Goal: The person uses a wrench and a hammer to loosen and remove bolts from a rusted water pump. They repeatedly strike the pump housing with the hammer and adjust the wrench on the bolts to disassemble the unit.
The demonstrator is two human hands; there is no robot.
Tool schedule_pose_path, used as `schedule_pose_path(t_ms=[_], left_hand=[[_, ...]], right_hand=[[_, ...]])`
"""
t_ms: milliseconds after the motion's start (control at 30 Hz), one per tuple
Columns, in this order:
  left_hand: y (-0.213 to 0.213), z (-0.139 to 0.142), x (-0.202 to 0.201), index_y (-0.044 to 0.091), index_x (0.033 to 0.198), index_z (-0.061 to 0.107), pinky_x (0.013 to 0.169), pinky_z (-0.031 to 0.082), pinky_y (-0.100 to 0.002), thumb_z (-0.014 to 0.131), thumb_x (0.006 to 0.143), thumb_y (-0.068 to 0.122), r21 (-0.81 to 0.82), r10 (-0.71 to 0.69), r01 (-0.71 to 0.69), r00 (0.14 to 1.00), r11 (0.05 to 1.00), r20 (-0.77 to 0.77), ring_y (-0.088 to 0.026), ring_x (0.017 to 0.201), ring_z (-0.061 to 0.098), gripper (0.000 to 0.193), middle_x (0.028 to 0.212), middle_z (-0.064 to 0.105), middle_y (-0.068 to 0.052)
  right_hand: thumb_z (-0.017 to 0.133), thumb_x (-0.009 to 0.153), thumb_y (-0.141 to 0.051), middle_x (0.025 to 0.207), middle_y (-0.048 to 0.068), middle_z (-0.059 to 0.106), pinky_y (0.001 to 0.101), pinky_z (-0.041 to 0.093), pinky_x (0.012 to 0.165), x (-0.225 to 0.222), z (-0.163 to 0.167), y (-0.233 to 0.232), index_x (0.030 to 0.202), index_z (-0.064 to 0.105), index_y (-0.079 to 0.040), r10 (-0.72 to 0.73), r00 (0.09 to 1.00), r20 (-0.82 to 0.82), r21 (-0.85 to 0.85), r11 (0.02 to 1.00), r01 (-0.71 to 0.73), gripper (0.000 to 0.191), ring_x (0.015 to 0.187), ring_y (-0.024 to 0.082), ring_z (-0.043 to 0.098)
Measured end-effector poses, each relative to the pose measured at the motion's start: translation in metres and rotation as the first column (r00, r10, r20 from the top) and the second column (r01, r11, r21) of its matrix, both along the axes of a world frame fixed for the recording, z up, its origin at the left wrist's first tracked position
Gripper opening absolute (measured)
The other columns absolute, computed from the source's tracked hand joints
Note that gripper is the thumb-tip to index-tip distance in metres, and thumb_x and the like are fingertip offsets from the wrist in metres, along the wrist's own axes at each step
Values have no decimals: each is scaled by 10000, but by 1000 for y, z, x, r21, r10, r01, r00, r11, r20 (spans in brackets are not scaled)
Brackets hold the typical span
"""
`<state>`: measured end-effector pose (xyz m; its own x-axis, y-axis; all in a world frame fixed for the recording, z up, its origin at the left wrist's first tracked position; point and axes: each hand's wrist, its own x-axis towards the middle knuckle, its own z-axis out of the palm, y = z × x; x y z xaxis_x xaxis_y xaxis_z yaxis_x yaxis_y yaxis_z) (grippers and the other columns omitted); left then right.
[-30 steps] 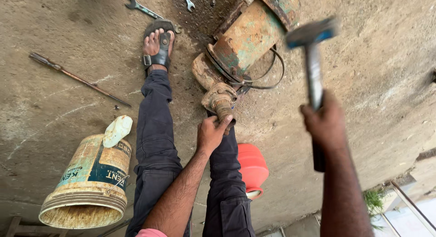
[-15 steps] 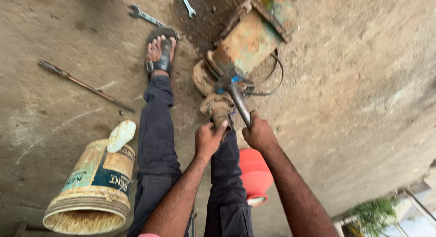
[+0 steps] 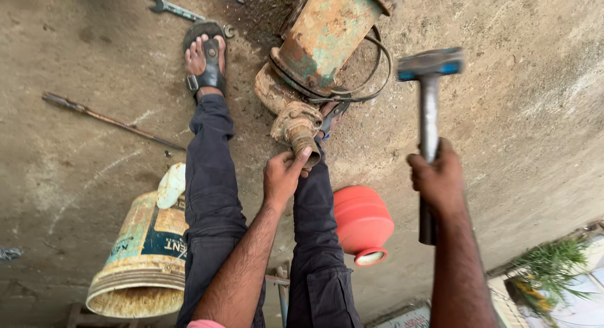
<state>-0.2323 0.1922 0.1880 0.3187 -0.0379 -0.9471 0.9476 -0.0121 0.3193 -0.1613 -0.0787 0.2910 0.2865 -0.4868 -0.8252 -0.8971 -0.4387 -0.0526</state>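
Lying across the bare concrete floor (image 3: pixel 75 177) at far left is a thin rusty rod (image 3: pixel 104 118), and nearer the person stands a worn plastic bucket (image 3: pixel 141 259) with a white rag (image 3: pixel 171 184) draped over its rim. A spanner (image 3: pixel 173 8) rests beyond a sandalled foot (image 3: pixel 202 61). At centre the left hand (image 3: pixel 283 177) is clamped around the rusted spout (image 3: pixel 305 142) of a corroded green-and-orange pump body (image 3: pixel 324 35), whose long axis runs away from the person and up to the right, cable looped beside it. A red clay pot (image 3: pixel 362 221) sits by the right leg. At right, well apart from the spout, the right hand (image 3: pixel 440 180) is clenched on the steel shaft of a raised hammer (image 3: pixel 429 67), its blue-banded head level with the pump body and the spout lying down and to its left.
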Motion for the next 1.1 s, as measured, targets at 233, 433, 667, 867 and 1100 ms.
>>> schedule_pose_path(t_ms=[233,433,667,867,1100], left_hand=[[-3,-3,-6,-49,1011,729,625,539,-247,722,909,512,23,-25,26,999,999,-31,-93,657,712,570,748,758,-68],[-3,-7,-6,-47,1009,721,621,546,-257,713,918,526,22,-53,53,999,998,0,-101,652,712,581,751,766,-61],[0,-10,-9,-43,941,759,586,548,-282,672,918,564,143,-160,162,987,976,-24,-132,621,731,613,715,757,-83],[1,-14,-10,-36,1000,739,598,547,-290,668,902,590,126,-178,177,984,976,-1,-123,648,741,637,732,766,-75],[19,-10,-1,-56,1016,761,651,558,-289,573,993,522,42,-281,280,960,959,2,-144,696,728,608,774,766,-99]], right_hand=[[676,979,-46,800,53,578,284,483,466,-26,19,-31,1209,484,-7,-175,929,326,-99,971,217,302,581,131,571],[669,920,-159,719,229,681,465,549,506,-80,-60,34,1436,302,6,170,980,101,-143,978,-155,654,581,339,692],[723,826,-152,720,262,678,538,536,638,-114,-64,53,1105,501,-18,360,933,-16,205,914,-349,381,691,443,682],[645,880,-80,685,76,604,333,472,442,-133,-39,62,1028,541,-23,-363,912,-189,322,855,407,190,490,166,549],[633,934,-96,728,47,612,264,491,466,-183,-65,22,999,637,1,-714,664,-221,299,598,743,117,517,107,547]])
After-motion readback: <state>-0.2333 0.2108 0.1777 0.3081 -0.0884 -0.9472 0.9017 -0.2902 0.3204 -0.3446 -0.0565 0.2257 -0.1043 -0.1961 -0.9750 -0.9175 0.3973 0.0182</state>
